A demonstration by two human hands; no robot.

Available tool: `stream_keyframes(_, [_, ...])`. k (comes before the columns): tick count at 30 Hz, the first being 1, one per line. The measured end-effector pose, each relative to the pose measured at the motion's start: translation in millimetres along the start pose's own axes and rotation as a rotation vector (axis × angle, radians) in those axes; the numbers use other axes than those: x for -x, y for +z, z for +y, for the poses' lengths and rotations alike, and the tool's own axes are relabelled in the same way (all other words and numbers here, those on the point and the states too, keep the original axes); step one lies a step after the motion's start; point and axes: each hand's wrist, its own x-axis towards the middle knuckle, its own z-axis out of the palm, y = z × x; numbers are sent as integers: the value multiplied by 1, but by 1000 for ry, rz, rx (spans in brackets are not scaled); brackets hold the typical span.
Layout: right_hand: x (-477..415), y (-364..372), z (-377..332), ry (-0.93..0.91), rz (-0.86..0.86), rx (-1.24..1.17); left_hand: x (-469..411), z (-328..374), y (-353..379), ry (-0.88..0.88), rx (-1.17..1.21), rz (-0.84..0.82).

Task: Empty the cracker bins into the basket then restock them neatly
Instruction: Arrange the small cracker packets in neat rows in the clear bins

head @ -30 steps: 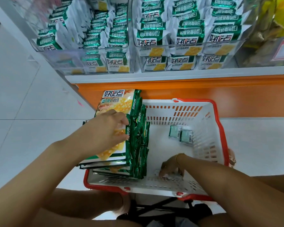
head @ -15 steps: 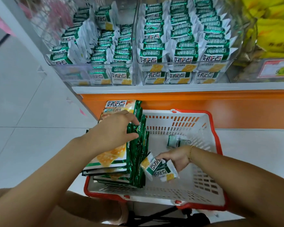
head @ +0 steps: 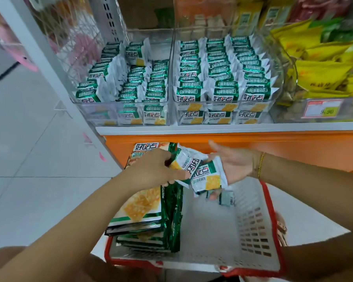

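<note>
Head view: only one camera here, so everything below comes from it.
Packs: two small cracker packs [head: 200, 169] sit mid-frame, above the basket [head: 253, 231], passing between the hands.
Left hand: left hand [head: 153, 169] has its fingers curled onto the upper pack's left end, pinching it. Can't tell how firm that pinch is.
Right hand: right hand [head: 234, 163] is palm-up and mostly open, the lower pack resting against the palm with fingers under it, more cradled than gripped.
Bins: left bin [head: 126, 110] and right bin [head: 224, 110] fill the upper middle of the frame, rows standing upright and looking nearly full.
Stack: big flat bags [head: 143, 202] are piled at the basket's left side, leaning over its rim.
Strays: a pack or two [head: 225, 197] lie on the basket floor, under the right hand.
Pointing: both held packs are tilted, long axis running lower left to upper right, printed faces toward the camera. The lower pack's cracker picture is at the bottom.
Risk 1: honestly that open palm is the weak spot, the lower pack could slide off into the basket.
Risk 2: a sloppy handoff might crush the crackers or leave the packs facing different ways, so they'd go into the rows crooked.
Risk 3: an elbow bumping the stack could probably tip it out.
</note>
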Motion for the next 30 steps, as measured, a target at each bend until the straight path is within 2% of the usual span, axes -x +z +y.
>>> stream_keyframes(2, [11, 16, -24, -16, 54, 71, 2, 4, -5, -15, 150, 24])
stream_keyframes(5, [27, 40, -58, -96, 385, 195, 4, 7, -15, -21, 511, 98])
stream_keyframes(8, [33, 73, -85, -324, 640, 411, 5, 6, -30, -33, 909, 237])
stream_keyframes(10, [29, 98, -96, -517, 740, 485, 6, 5, -37, -18, 1121, 288])
stream_keyframes(12, [15, 119, -103, -697, 770, 566, 6, 6, -41, 16, 1235, 312])
stream_keyframes(15, [-20, 136, -108, -920, 914, 807, 4, 7, -45, 71, 1327, 290])
stream_keyframes(18, [-54, 137, -108, -1035, 1009, 862, 5, 9, -50, 116, 1326, 286])
stream_keyframes(23, [-85, 134, -109, -1034, 1083, 824, 5, 14, -64, 201, 1471, 391])
stream_keyframes(26, [-90, 131, -121, -827, 1059, 782, 4, 15, -72, 241, 1488, 437])
stream_keyframes(28, [-94, 125, -134, -664, 1013, 708, -1, 11, -80, 232, 1413, 474])
stream_keyframes(30, [-95, 118, -148, -579, 963, 692, -5, 5, -91, 199, 1317, 480])
